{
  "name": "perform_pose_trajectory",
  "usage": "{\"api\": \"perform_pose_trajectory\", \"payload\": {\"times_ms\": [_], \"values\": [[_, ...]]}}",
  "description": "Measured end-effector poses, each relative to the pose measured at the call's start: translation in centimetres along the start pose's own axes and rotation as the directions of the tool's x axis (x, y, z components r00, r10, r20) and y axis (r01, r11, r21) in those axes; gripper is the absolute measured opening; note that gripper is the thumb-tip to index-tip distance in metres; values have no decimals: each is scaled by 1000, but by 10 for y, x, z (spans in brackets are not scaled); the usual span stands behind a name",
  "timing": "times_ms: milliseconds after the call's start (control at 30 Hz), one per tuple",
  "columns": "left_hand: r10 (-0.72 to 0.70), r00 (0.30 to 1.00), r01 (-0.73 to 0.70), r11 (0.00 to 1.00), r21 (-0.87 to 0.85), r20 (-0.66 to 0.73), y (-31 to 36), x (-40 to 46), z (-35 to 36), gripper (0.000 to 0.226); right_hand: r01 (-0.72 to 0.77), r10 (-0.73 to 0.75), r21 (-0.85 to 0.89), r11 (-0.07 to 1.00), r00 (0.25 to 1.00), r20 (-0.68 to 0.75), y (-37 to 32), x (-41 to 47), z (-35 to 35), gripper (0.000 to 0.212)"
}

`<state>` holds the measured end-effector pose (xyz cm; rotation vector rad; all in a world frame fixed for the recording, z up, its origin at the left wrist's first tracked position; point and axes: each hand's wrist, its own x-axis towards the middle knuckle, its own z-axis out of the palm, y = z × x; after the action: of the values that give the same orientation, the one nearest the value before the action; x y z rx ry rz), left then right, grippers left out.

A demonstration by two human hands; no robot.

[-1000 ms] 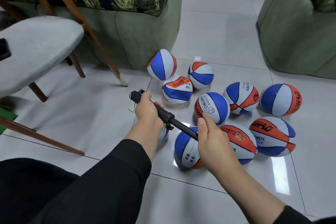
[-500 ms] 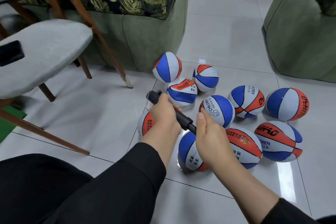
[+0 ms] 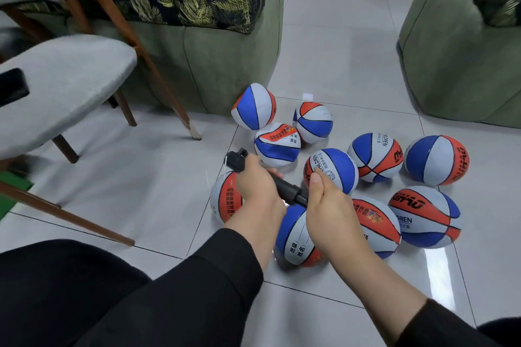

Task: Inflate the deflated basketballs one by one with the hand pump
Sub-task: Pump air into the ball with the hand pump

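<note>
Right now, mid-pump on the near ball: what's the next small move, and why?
Probably draw the left hand back out along the hand pump for another stroke. The two hands sit almost together, so the pump looks nearly collapsed, and the right hand holds its lower end over the near basketball. Whether that ball is full yet cannot be told.
</note>
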<state>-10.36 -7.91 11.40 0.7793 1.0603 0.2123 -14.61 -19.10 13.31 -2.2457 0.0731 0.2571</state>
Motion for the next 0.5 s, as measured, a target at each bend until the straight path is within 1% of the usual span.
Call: {"api": "perform_pose_trajectory", "payload": {"times_ms": [100, 167, 200, 267, 333, 400, 500], "values": [[1, 1000, -1, 1000, 21, 14, -8, 1, -1, 21, 64, -62, -67, 996, 998, 17, -2, 1, 5, 40], [-8, 1000, 7, 999, 43, 16, -4, 2, -2, 21, 125, -119, -107, 986, 991, 59, -3, -2, 6, 46], [-13, 1000, 12, 999, 50, 15, 0, 3, -3, 19, 130, -122, -108, 986, 990, 77, -4, -4, 5, 51], [-13, 1000, 13, 999, 32, 11, 11, 10, -7, 14, 76, -69, -72, 994, 993, 95, -3, -8, 3, 54], [2, 1000, -2, 1000, -20, -29, 26, 24, -13, 12, 26, -20, -63, 998, 995, 98, 2, -10, -1, 53], [20, 997, -23, 999, -44, -74, 41, 38, -19, 11, 13, -6, -79, 997, 996, 93, 9, -12, -9, 54], [29, 996, -32, 999, -40, -87, 52, 46, -20, 11, 11, -5, -79, 997, 997, 77, 13, -13, -16, 52]]}}
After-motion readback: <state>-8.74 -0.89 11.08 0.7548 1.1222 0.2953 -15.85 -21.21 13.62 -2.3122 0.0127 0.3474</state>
